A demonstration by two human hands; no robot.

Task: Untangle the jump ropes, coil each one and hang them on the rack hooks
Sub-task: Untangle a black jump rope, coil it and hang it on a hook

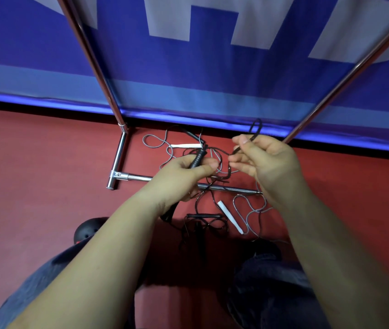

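Head view: left hand (184,176) grips black handle (197,159); right hand (267,162) pinches black rope (254,132).

Black handle (197,159), white handles (185,145), grey cord (152,141), chrome rack (120,160) (red floor (34,162), blue-and-white banner (212,67)).

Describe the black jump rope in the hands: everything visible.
The black jump rope is a thin dark cord with a ribbed black handle. The left hand grips that handle; the right hand pinches a loop of cord, raised above the red floor. The rest hangs down, tangled with a grey cord, crossing the chrome rack bar.
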